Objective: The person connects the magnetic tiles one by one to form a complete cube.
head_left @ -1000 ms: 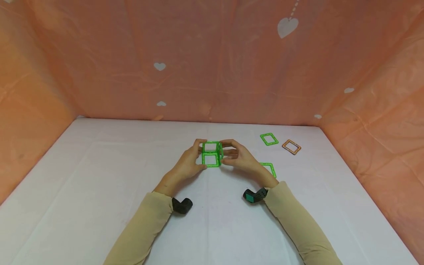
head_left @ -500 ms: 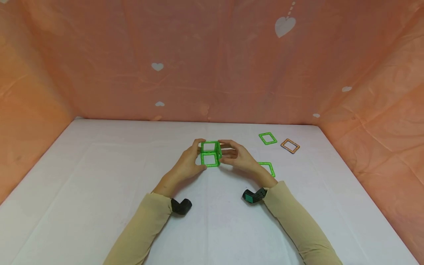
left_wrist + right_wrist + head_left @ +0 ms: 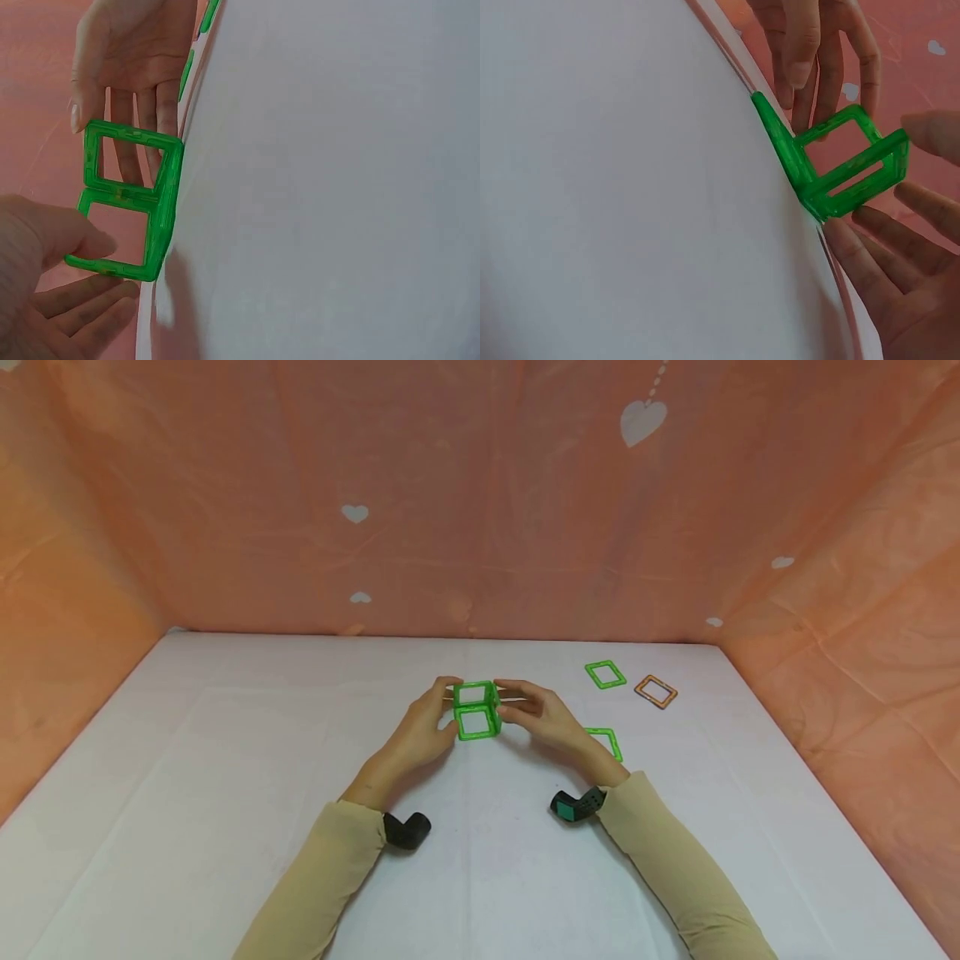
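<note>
Several green square magnetic tiles [image 3: 474, 709] stand joined at their edges in the middle of the table, forming a small boxy frame with open windows. At its left side is my left hand [image 3: 418, 727]. The left fingers reach behind the tiles, while the thumb [image 3: 801, 67] is held apart from them in the right wrist view. From the right side my right hand [image 3: 543, 718] holds the frame between thumb and fingers. In the right wrist view, its thumb meets one corner of the green tiles [image 3: 855, 165], with the fingers below. Fingertips behind the frame are partly hidden.
Right of my hands lie a loose green square tile [image 3: 605, 674] and an orange tile [image 3: 656, 692]. Another green tile [image 3: 615, 743] is partly covered by my right forearm. An orange cloth [image 3: 480, 527] hangs behind the white table [image 3: 225, 760].
My left thumb has drawn back from the lower left corner of the tiles. The right thumb sits slightly higher on its side. The joined frame has tilted slightly.
</note>
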Tool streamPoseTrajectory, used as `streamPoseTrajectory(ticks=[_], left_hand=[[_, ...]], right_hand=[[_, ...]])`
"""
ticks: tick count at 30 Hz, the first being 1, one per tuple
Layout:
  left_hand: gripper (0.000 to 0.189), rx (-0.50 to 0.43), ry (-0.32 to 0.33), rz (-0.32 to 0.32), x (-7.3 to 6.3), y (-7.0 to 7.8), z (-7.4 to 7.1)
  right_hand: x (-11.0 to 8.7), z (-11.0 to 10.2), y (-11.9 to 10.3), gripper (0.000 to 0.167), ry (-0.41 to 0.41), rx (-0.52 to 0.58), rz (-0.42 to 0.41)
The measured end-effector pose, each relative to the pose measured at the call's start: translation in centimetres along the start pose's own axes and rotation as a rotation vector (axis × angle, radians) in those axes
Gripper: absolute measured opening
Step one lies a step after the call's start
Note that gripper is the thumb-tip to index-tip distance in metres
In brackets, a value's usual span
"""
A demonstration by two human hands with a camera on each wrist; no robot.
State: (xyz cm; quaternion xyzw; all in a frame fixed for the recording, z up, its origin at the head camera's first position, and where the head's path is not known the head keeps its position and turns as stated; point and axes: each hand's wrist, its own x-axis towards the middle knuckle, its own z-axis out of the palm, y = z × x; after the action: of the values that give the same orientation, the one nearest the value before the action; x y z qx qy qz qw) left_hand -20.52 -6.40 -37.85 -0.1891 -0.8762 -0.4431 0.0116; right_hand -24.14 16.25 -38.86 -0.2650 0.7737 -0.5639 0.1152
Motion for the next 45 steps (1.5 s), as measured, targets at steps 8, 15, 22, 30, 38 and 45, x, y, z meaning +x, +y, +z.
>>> streamPoseTrajectory(ticks=[8,15,22,30,38,45], left_hand=[[0.047,0.032,0.045,0.05,-0.1,-0.3,-0.2],[0.043,0.024,0.063,0.076,-0.3,-0.5,-0.4],[0.04,0.012,0.057,0.066,-0.6,-0.5,-0.5],[0.031,-0.012,0.072,0.04,-0.8,-0.5,-0.5],[0.03,-0.052,0.058,-0.005,-0.7,-0.3,-0.3],[0.036,-0.047,0.038,-0.034,-0.6,-0.3,-0.3]], right_hand=[[0.1,-0.1,0.0,0.041,0.016,0.015,-0.004],[0.3,-0.1,0.1,0.039,0.058,0.033,0.02],[0.2,-0.1,-0.1,0.034,0.1,0.029,0.043],[0.5,-0.1,0.0,0.03,0.162,-0.019,0.057],[1.0,-0.1,0.3,0.028,0.214,-0.038,0.046],[1.2,0.0,0.4,0.026,0.246,-0.044,0.056]])
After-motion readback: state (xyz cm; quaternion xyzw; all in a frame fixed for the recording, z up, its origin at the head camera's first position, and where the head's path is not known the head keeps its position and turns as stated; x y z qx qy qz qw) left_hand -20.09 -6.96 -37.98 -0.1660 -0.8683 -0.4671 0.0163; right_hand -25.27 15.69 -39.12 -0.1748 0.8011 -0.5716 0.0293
